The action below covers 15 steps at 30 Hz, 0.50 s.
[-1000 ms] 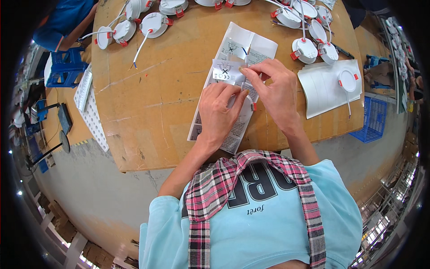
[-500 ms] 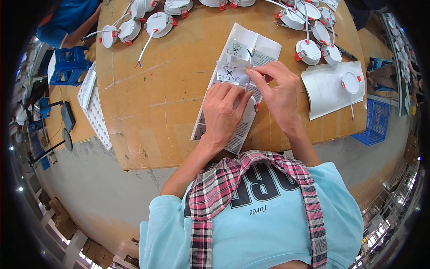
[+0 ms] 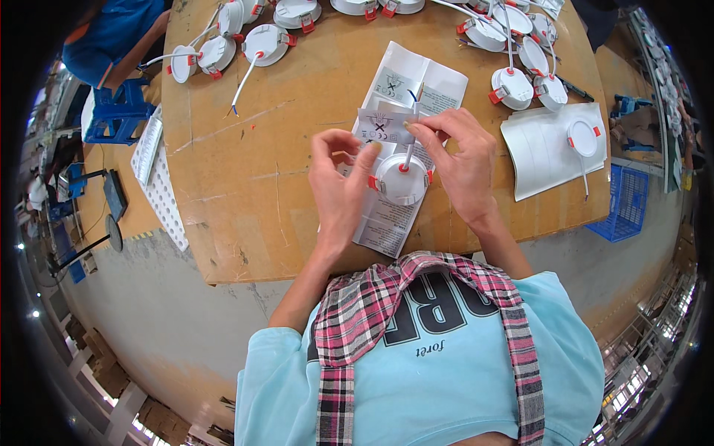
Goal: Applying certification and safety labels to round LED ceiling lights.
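Note:
A round white downlight (image 3: 401,187) with red clips lies on a long printed instruction sheet (image 3: 443,77), right in front of me. Its white cable runs away from me and ends in bare-tipped wires. A small printed label (image 3: 378,128) sits against that cable and extends to its left. My right hand (image 3: 462,160) pinches the label at the cable between thumb and fingers. Beside the downlight's left edge is my left hand (image 3: 338,182), its fingers bent and apart from the thumb, with nothing visible between them.
Several white downlights (image 3: 265,44) stand along the table's far side, more at the far right. A paper stack (image 3: 532,160) with another downlight (image 3: 582,138) on it lies to the right. A blue crate (image 3: 628,201) is beyond the table's right edge; a person's arm (image 3: 137,52) shows at far left.
My left hand has let go of the label and moved left, uncovering the downlight. My right hand keeps its pinch at the cable.

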Each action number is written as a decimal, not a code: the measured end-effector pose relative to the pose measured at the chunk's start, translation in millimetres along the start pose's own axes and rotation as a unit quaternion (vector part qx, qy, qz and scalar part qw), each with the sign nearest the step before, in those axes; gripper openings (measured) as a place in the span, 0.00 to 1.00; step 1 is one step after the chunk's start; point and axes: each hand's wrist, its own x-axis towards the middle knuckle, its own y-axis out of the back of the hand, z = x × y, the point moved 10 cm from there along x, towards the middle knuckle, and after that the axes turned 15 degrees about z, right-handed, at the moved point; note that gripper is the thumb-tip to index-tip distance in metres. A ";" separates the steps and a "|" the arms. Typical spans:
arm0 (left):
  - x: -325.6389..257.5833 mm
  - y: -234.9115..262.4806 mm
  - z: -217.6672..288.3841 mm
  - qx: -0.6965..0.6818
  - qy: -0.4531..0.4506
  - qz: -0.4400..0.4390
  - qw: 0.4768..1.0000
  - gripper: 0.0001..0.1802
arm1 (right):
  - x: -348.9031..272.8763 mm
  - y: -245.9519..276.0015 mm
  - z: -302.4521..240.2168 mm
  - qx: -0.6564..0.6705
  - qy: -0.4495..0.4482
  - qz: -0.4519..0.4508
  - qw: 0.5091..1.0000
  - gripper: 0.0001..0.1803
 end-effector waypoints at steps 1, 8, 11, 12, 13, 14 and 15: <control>3.1 0.4 -0.2 0.000 0.000 0.001 1.000 0.18 | -0.2 -0.1 -0.7 0.002 0.004 0.002 1.000 0.04; 10.8 -11.8 11.8 -0.095 0.018 -0.042 0.994 0.14 | -1.0 -1.1 -1.0 -0.005 0.013 -0.007 1.000 0.05; 12.7 -15.1 12.5 -0.123 0.015 -0.064 0.990 0.09 | -0.7 -1.7 -1.4 0.005 0.009 -0.011 1.000 0.05; 12.8 -15.9 14.0 -0.127 0.008 -0.070 0.989 0.06 | -1.5 -2.2 2.3 0.013 -0.005 -0.015 1.000 0.06; 12.7 -16.4 15.8 -0.127 0.008 -0.071 0.989 0.06 | -1.6 -2.4 6.1 0.021 -0.020 -0.019 0.999 0.07; 11.6 -17.6 19.8 -0.146 0.011 -0.078 0.986 0.06 | 0.3 -1.7 6.8 0.020 -0.020 -0.018 0.999 0.07; 11.0 -19.0 22.4 -0.164 0.014 -0.085 0.983 0.06 | 3.8 -0.5 10.6 0.040 -0.042 -0.013 0.998 0.09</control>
